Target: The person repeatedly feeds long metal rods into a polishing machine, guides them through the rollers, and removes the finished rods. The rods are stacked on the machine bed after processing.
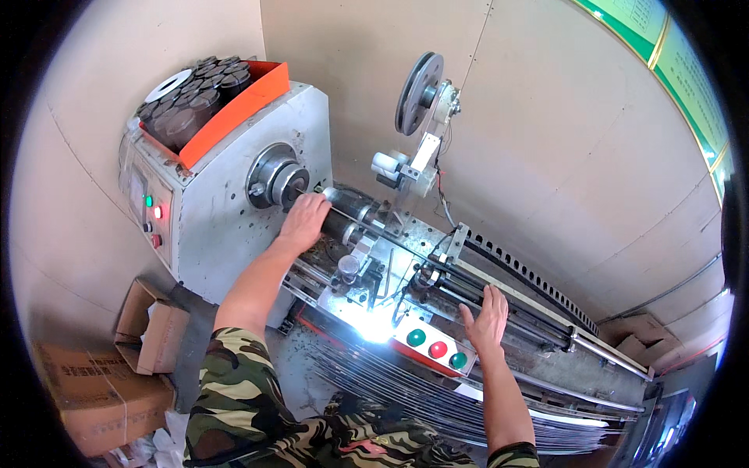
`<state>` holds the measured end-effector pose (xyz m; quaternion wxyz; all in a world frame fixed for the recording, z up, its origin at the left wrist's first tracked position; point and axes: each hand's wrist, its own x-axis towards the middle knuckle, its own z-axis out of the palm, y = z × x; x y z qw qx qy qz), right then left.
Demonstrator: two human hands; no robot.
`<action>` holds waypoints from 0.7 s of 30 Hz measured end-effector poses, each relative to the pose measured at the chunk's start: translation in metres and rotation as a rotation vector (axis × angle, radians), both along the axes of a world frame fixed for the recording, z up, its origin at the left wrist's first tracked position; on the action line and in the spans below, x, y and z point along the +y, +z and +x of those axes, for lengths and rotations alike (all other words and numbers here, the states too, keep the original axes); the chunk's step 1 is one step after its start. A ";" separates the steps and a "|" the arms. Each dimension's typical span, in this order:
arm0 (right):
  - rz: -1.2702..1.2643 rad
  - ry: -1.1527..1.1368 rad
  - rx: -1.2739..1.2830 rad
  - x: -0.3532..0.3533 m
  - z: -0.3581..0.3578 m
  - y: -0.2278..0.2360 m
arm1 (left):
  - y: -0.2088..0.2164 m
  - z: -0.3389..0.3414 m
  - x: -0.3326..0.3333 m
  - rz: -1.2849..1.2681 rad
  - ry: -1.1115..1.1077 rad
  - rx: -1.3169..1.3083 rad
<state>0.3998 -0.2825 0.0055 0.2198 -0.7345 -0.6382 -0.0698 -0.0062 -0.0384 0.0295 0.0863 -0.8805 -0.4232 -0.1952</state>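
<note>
My left hand [303, 222] is closed at the chuck [282, 181] of a lathe-like machine, its fingers curled round the end of a thin metal rod [374, 228]. The rod runs from the chuck side to the right over the carriage [406, 249]; its exact contact with my fingertips is partly hidden. My right hand [488, 318] is open, thumb apart and fingers stretched, above the long rails beside a small clamp block [425, 276]. Just below and left of it sits a white button panel [421, 335] with two green buttons and a red one.
An orange tray [234, 109] of dark cylinders rests on the grey headstock [218, 203]. A grey spool [420, 92] stands on an arm behind the carriage. Many long thin rods [406, 390] lie along the machine's front. Cardboard boxes [109, 390] stand at lower left. A bright glare covers the carriage's front edge.
</note>
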 end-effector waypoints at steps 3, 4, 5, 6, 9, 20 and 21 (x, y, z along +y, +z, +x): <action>0.009 0.006 0.022 0.003 0.003 0.003 | 0.012 -0.006 0.007 -0.086 0.068 0.028; 0.021 0.007 0.027 0.003 0.003 0.002 | 0.017 -0.005 0.009 -0.154 0.097 0.002; 0.035 0.013 0.030 0.004 0.003 0.002 | 0.013 -0.008 0.013 -0.138 0.108 0.018; 0.048 0.021 0.035 0.004 0.003 0.002 | 0.007 -0.013 0.018 -0.122 0.119 0.034; 0.089 0.039 0.054 0.005 0.004 0.000 | 0.008 -0.015 0.024 -0.115 0.112 0.087; 0.115 0.038 0.049 0.011 0.004 0.004 | 0.004 -0.018 0.074 -0.329 0.155 0.224; 0.116 0.038 0.050 0.012 0.003 0.004 | -0.005 -0.022 0.085 -0.313 0.144 0.298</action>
